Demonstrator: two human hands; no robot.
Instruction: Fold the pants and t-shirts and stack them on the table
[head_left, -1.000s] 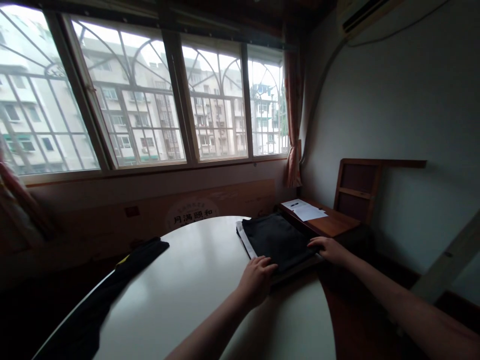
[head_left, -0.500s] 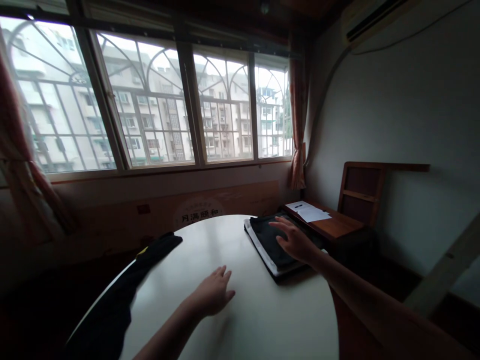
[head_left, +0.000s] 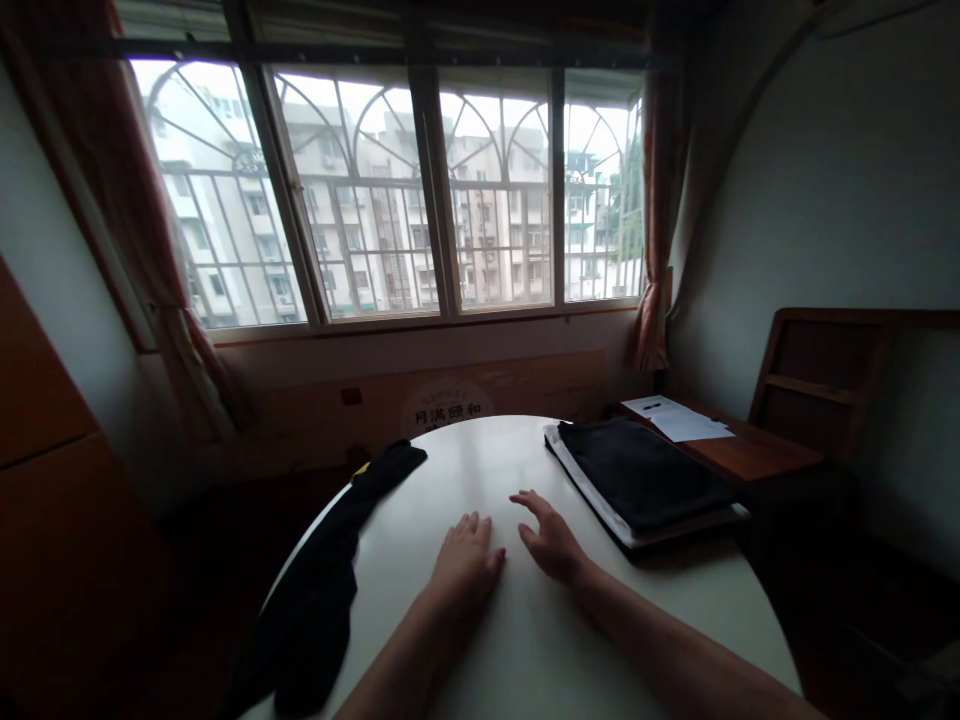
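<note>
My left hand (head_left: pixel 466 558) is over the middle of the white round table (head_left: pixel 480 460), palm down with its fingers stretched forward and nothing in it. Just to its right, my right hand (head_left: pixel 551 540) hovers or rests with fingers apart, also holding nothing; whether it touches the tabletop I cannot tell. Beyond and right of that hand lies a stack of folded black and white cloth (head_left: pixel 645 475), black on top, with white showing along its edges. A black garment (head_left: pixel 322 590) with a small yellow patch is draped over the table's left edge.
Behind the table at right, a low wooden table (head_left: pixel 772 455) bears white papers (head_left: pixel 690 422) and a pen. A wooden chair-like frame (head_left: pixel 817 370) stands by the wall. Barred windows and tied curtains (head_left: pixel 652 320) line the far side, above a printed panel (head_left: pixel 375 400).
My right hand has left the top of the folded cloth and come in beside my left hand. The view has turned left, so the room sits further right.
</note>
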